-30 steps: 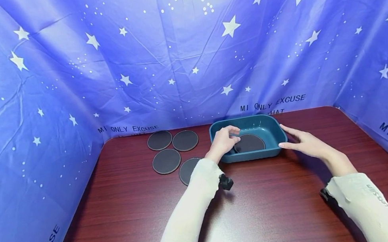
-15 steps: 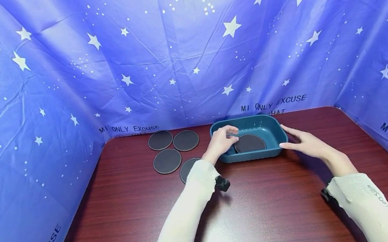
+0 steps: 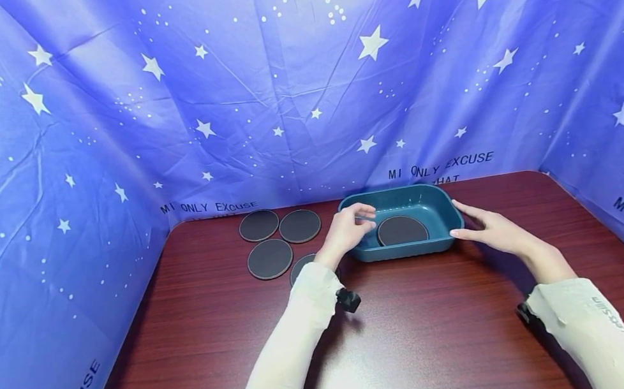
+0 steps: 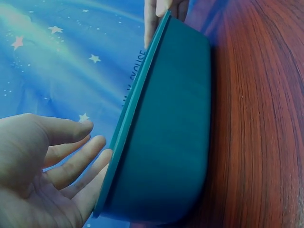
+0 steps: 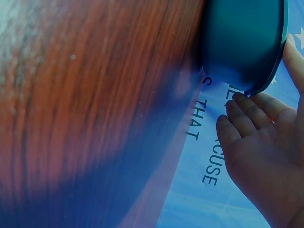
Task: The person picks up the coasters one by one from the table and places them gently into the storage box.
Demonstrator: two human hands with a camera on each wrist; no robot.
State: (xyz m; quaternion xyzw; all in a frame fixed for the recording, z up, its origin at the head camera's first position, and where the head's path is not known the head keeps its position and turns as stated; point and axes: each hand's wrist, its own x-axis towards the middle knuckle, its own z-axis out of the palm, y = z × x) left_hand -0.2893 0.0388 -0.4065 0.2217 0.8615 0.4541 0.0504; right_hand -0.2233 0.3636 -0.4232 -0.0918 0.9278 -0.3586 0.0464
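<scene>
A teal rectangular basin (image 3: pixel 405 250) stands at the back of the table, with one round black coaster (image 3: pixel 403 230) lying flat inside. My left hand (image 3: pixel 346 229) hovers over the basin's left end, fingers loosely bent and nothing between them. In the left wrist view, thumb and fingertips of that hand (image 4: pixel 61 171) are apart, right by the basin's rim (image 4: pixel 126 128). At the opposite end my right hand (image 3: pixel 492 232) rests against the basin with thumb and fingers spread. The right wrist view shows its fingers (image 5: pixel 249 114) extended at the basin's corner.
Left of the basin lie several more black coasters (image 3: pixel 270 259) flat on the dark red wooden table (image 3: pixel 420 330). One coaster (image 3: pixel 300 267) is partly hidden by my left arm. A blue star-printed cloth (image 3: pixel 276 83) encloses the back and sides.
My left hand has drawn back to the left, away from the coaster in the basin, uncovering all of its left edge. The right hand and basin have stayed put.
</scene>
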